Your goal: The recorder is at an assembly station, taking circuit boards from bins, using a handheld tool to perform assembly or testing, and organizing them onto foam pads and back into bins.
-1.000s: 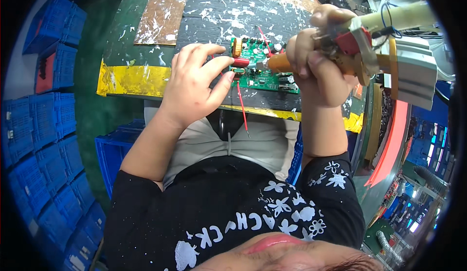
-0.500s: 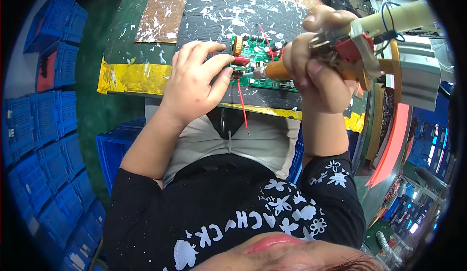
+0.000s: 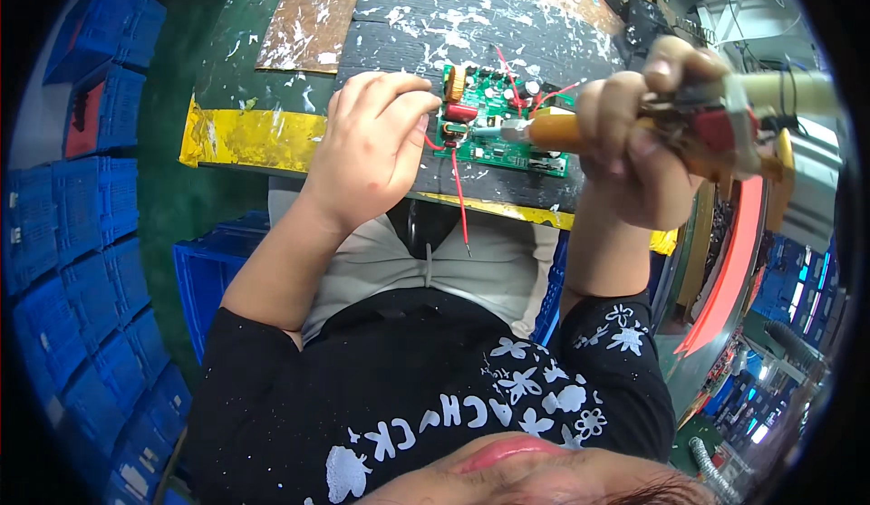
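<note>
- Left hand (image 3: 372, 147): we are resting it on the dark mat, fingers curled together, fingertips (image 3: 419, 106) touching the left edge of the circuit board and pinching the red wire where it meets the board.
- Right hand (image 3: 634, 143): we are closing it around the orange-handled soldering tool (image 3: 580, 132), fingers clamped on the handle, raised above the bench at the right.
- Soldering tool: its metal tip is pointing left and lying over the middle of the circuit board; we cannot tell whether it is touching a joint.
- Circuit board (image 3: 503, 120): 1 green board, lying flat on the mat between the 2 hands, carrying a red cylinder part, a copper coil and small dark capacitors.
- Red wire (image 3: 460, 197): running from the board's left edge down past the bench's front edge, its free end hanging over our lap.
- Work mat (image 3: 426, 25): dark, speckled with white spatter, with a yellow tape strip (image 3: 258, 134) along the near edge.
- Blue crates (image 3: 82, 233): stacked on the floor at the left, well apart from the bench.
</note>
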`<state>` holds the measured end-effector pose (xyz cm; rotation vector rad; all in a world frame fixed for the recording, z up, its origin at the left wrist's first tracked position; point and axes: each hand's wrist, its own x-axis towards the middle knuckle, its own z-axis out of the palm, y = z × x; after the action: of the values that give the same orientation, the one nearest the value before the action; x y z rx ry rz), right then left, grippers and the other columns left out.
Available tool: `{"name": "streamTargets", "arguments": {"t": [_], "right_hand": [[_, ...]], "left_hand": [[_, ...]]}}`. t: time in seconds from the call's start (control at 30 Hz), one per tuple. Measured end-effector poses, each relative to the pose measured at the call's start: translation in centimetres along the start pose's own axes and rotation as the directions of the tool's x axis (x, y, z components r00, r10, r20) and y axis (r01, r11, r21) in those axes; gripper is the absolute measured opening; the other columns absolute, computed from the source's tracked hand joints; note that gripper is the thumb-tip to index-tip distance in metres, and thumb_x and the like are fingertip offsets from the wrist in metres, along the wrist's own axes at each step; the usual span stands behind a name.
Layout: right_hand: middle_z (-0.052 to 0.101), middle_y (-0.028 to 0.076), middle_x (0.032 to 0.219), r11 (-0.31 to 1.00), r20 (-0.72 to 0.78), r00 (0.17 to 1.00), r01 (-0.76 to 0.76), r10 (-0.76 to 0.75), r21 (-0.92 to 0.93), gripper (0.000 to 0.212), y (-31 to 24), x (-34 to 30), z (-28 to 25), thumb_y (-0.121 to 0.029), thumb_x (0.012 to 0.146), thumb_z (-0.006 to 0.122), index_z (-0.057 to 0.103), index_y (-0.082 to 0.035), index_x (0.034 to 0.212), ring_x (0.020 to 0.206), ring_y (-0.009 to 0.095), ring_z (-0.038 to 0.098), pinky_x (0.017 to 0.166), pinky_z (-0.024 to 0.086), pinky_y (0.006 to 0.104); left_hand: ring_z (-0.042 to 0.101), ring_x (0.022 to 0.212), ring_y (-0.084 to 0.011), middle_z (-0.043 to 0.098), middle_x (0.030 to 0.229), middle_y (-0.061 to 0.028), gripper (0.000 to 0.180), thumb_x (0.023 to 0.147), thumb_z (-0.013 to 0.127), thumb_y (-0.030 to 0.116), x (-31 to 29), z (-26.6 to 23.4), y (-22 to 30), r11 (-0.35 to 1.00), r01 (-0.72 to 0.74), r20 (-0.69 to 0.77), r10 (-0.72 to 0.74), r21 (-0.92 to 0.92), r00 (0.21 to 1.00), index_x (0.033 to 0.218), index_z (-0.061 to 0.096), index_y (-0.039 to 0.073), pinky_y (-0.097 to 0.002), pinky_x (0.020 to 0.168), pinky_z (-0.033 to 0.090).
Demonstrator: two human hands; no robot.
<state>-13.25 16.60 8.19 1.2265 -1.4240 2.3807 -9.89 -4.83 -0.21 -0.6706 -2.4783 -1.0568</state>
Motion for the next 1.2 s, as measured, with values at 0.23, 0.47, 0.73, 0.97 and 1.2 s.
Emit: {"name": "streamTargets", "arguments": {"t": [0.23,0.47,0.73,0.97,1.2], "right_hand": [[0.047,0.012,0.113,0.960,-0.218,0.967,-0.183,0.136,-0.214,0.054,1.0,0.7,3.8,0.003,0.075,0.050,0.038,-0.001,0.127,0.049,0.010,0.044,0.046,0.037,0.0265],[0.045,0.009,0.104,0.917,-0.192,0.962,-0.246,0.192,-0.314,0.055,1.6,1.5,4.2,0.006,0.072,0.045,0.038,-0.003,0.126,0.050,0.011,0.043,0.047,0.036,0.0262],[0.046,0.010,0.106,0.938,-0.150,0.974,-0.209,0.172,-0.276,0.054,2.0,1.5,3.9,0.005,0.073,0.046,0.038,-0.002,0.126,0.050,0.010,0.042,0.046,0.035,0.0254],[0.045,0.020,0.124,0.950,-0.087,0.994,-0.092,0.068,-0.299,0.046,1.1,2.7,4.8,0.002,0.080,0.049,0.034,0.007,0.124,0.049,0.008,0.043,0.044,0.036,0.0244],[0.045,0.014,0.115,0.878,-0.190,0.965,-0.246,0.181,-0.410,0.050,1.3,1.6,6.1,0.009,0.078,0.051,0.035,0.004,0.125,0.047,0.009,0.044,0.041,0.035,0.0249]], "left_hand": [[0.051,0.102,-0.0289,0.058,0.106,-0.0083,0.024,0.078,0.062,0.011,0.1,-0.2,0.2,0.999,0.022,-0.006,-0.023,-0.047,1.000,0.102,0.059,0.007,-0.0402,0.090,0.037],[0.051,0.103,-0.0287,0.057,0.106,-0.0083,0.027,0.077,0.061,0.008,0.0,-0.1,-0.1,0.998,0.011,-0.038,-0.013,-0.061,0.999,0.104,0.057,0.007,-0.0398,0.091,0.038],[0.052,0.102,-0.0311,0.058,0.107,-0.0101,0.027,0.077,0.061,0.002,-0.1,-0.3,0.0,0.998,0.043,-0.066,-0.047,-0.055,0.997,0.104,0.057,0.005,-0.0407,0.090,0.039],[0.052,0.100,-0.0296,0.060,0.100,-0.0095,0.023,0.080,0.060,0.008,-0.1,-0.3,0.1,0.996,0.085,-0.068,-0.085,-0.008,0.994,0.103,0.058,0.007,-0.0407,0.089,0.038],[0.052,0.098,-0.0290,0.060,0.097,-0.0087,0.022,0.080,0.059,0.009,-0.1,-0.2,-0.2,0.996,0.083,-0.069,-0.085,-0.024,0.994,0.102,0.059,0.008,-0.0405,0.087,0.038]]}}
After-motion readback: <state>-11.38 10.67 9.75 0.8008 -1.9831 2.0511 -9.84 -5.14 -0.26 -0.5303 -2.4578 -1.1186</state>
